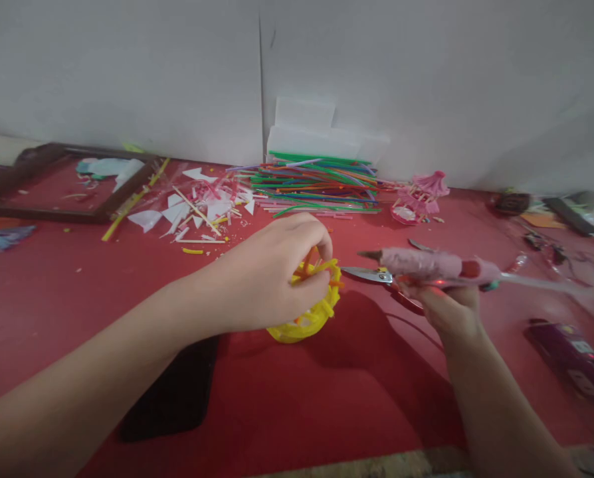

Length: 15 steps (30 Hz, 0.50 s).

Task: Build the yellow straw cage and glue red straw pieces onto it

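Note:
My left hand [282, 279] curls over a small round yellow basket [321, 315] that looks built from strips of drinking straw. Thumb and index finger close at its upper rim, around orange straw pieces [304, 271] that stick up there; the other fingertips are hidden. In my right hand [449, 309] is a pink hot glue gun [421, 263], its dark nozzle pointing left toward the basket but apart from it. A small red light glows on the gun. Under the gun lie scissors [367, 274] with silver blades, their handles partly covered by my hand.
Behind the basket lie a pile of coloured straws [317, 182] and scattered white and pink scraps [202, 206]. A pink paper ornament [419, 198] stands back right. Left are a dark wooden frame [72, 216] and a black phone [172, 398]. A purple device [573, 358] lies right.

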Available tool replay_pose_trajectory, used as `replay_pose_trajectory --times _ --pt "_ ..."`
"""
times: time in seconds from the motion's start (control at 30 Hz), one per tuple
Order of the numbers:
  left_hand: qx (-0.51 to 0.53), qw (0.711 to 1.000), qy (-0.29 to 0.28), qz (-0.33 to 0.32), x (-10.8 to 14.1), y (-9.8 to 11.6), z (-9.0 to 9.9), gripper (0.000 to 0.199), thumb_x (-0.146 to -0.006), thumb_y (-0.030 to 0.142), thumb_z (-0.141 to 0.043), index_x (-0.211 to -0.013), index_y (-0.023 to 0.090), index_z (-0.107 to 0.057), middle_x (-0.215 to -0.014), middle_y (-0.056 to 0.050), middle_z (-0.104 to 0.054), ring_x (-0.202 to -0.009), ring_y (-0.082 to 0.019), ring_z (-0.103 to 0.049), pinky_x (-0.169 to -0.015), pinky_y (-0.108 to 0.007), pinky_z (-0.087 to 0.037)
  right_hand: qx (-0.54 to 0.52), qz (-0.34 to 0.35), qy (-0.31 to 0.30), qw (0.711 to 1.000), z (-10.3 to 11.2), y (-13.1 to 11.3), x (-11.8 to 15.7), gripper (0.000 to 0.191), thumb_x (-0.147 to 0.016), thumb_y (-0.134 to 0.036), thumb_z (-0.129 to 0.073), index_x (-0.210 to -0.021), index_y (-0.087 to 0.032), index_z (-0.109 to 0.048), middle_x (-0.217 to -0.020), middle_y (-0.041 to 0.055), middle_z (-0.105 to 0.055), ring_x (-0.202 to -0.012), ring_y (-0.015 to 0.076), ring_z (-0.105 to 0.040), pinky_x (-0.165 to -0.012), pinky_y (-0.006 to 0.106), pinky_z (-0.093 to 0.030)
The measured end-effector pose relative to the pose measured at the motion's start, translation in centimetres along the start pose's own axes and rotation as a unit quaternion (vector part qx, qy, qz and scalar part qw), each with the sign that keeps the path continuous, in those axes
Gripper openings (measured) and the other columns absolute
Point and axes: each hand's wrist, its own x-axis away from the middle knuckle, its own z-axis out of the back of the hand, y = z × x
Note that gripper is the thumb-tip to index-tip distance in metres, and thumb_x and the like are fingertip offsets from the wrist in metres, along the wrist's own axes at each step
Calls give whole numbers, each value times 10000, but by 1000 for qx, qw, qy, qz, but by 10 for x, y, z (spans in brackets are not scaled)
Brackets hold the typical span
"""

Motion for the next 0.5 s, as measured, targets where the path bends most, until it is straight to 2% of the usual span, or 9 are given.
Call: replay_pose_trajectory --times 0.07,0.13,0.23,0.33,0.4,0.5 --pt "1 1000 1 3 1 0 -1 107 -841 227 -525 -947 208 -527 -1064 -65 -604 -984 -209 -560 -855 -373 -457 -11 -65 39 997 -5 3 -3 90 -741 -250 -615 -719 -234 -529 -527 -38 -524 -439 143 -492 -408 278 -391" --pt "2 1000 1 8 1 0 -1 116 -843 234 -521 -956 208 -522 -1071 -65 -599 -994 -210 -553 -863 -374 -453 1 -131 96 987 -10 5 -8 175 -687 -233 -684 -758 -226 -524 -524 -66 -513 -418 121 -481 -388 246 -361" --pt "0 1000 2 17 2 0 -1 131 -846 236 -511 -973 203 -516 -1082 -63 -594 -1017 -208 -546 -882 -370 -443 53 -169 151 972 -15 8 -15 314 -620 -344 -784 -819 -212 -580 -626 -42 -576 -534 146 -574 -455 248 -416" --pt "-2 1000 4 21 1 0 -1 147 -846 240 -511 -986 198 -516 -1097 -64 -592 -1033 -207 -545 -895 -365 -436 109 -194 137 965 -17 10 -18 337 -621 -443 -779 -807 -196 -644 -689 4 -644 -633 186 -626 -539 274 -452" --pt "-3 1000 2 22 1 1 0 159 -848 249 -510 -999 198 -517 -1108 -67 -593 -1042 -210 -545 -901 -366 -434 157 -200 102 962 -18 8 -19 281 -707 -468 -706 -695 -199 -628 -610 -1 -635 -591 179 -614 -543 272 -428" --pt "-7 1000 4 19 1 1 0 176 -848 253 -515 -1014 198 -520 -1114 -70 -597 -1055 -216 -547 -914 -370 -431 224 -197 42 954 -19 0 -20 409 -843 -488 -547 -549 -204 -543 -473 -9 -575 -487 153 -561 -502 264 -357"
